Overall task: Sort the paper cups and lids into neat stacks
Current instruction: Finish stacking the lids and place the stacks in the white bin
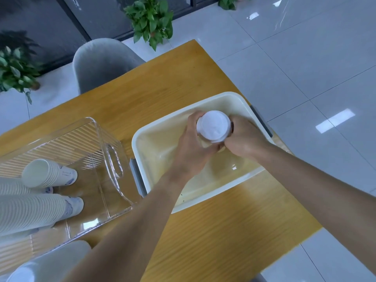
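Over the cream plastic bin (234, 98), both of my hands grip a stack of white lids (213, 126) seen from above. My left hand (195, 141) wraps its left side and my right hand (242, 137) presses its right side. The bin's inside looks bare apart from the lid stack. In the clear plastic box (105, 139) to the left, stacks of white paper cups lie on their sides: a short stack (48, 174) and a long stack (38, 212), with blue print on their bases. How far down the lid stack reaches is hidden by my hands.
The bins sit on a wooden table (162, 82) whose right edge runs close to the cream bin. A grey chair (103, 62) stands at the far side, another grey chair (59, 257) at the near left. Potted plants (150, 19) stand on the tiled floor.
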Demonstrator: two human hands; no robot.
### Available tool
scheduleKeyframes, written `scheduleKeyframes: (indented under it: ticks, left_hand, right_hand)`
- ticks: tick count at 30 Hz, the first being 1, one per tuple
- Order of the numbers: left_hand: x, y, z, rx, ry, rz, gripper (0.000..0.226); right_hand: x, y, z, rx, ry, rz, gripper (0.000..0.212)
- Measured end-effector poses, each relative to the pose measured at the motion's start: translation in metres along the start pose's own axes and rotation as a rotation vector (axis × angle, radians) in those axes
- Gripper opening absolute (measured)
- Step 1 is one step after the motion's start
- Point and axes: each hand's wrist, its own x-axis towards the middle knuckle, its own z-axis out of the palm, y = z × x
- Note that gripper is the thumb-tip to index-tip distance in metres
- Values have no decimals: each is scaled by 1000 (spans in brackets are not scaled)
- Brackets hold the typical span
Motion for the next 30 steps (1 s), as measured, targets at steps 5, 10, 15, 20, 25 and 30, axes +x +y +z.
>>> scheduleKeyframes:
  ticks: [5,10,15,20,25,30]
  left_hand:
    - [0,8,19,49,61,-35,83]
    - [-5,14,27,20,86,-85,86]
    - [-17,18,11,70,50,-83,90]
    - [-64,27,-31,21,84,-54,58]
    - [-137,24,-83,37,196,-13,41]
    - [-221,-4,-151,69,442,-67,39]
  right_hand:
    - [-32,4,-12,125,-28,-51,55]
    - [-56,6,-9,175,97,-122,65]
    - [-79,-4,-5,335,259,-253,60]
    - [-105,-29,14,412,227,-478,45]
    - [-133,-59,61,447,48,-626,39]
    - [-168,-95,129,407,-170,-696,34]
